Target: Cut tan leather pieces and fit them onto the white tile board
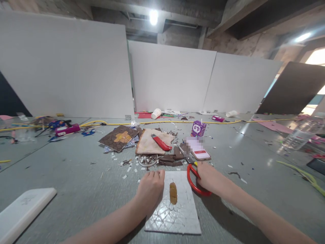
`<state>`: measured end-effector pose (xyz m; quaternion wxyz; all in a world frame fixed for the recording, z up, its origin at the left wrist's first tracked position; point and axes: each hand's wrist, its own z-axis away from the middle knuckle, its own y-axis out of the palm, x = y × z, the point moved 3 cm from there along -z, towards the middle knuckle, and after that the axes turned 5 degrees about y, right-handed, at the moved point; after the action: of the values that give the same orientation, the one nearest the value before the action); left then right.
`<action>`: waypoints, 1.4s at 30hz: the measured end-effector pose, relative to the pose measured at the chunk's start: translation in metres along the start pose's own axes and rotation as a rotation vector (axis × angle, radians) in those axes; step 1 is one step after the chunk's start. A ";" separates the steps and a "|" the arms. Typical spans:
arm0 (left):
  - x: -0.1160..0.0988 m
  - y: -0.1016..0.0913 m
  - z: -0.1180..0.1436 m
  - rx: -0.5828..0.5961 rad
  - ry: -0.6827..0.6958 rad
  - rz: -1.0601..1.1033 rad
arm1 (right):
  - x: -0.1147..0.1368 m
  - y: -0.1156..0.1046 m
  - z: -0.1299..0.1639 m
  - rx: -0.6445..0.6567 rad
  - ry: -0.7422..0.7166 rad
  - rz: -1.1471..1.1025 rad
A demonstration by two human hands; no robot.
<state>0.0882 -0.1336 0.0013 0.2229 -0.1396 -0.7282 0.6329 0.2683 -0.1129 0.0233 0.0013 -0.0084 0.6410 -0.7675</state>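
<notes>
A white square sheet (185,217) with an embossed scale-like pattern lies flat in front of me. On its upper middle sits a brown oval piece (173,193). My left hand (151,186) rests on the sheet's upper left edge, fingers curled in, so whatever is under them is hidden. To the right, my right hand (209,176) is closed on a pair of scissors (191,181) with red handles, at the sheet's upper right corner. The blades point away from me, toward dark brown scraps (170,159). Beyond, a red-handled knife (162,143) lies on a cream cloth-like square (148,140).
A phone (201,154) and a purple drink carton (198,128) stand beyond the scissors. A brown patterned square (118,137) lies further left. A white slab (27,206) sits at near left. Paper bits litter the grey table. White panels (172,78) rise behind a yellow cable (162,122).
</notes>
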 end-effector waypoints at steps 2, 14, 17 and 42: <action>0.001 0.001 -0.001 -0.011 -0.005 0.009 | 0.000 -0.002 -0.001 -0.005 0.003 0.040; 0.011 -0.002 -0.002 -0.238 -0.075 0.455 | 0.017 -0.018 0.002 -0.353 -0.331 -0.284; 0.011 0.002 -0.008 -0.217 -0.089 1.162 | 0.039 -0.011 0.000 -0.253 -0.573 -0.775; 0.018 0.014 -0.017 -0.155 -0.122 1.599 | 0.048 0.030 -0.020 0.127 -0.570 -1.485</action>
<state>0.0799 -0.1076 -0.0077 -0.3481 -0.5987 -0.4606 0.5552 0.2197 -0.0994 -0.0090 -0.3463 -0.6290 0.3978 -0.5711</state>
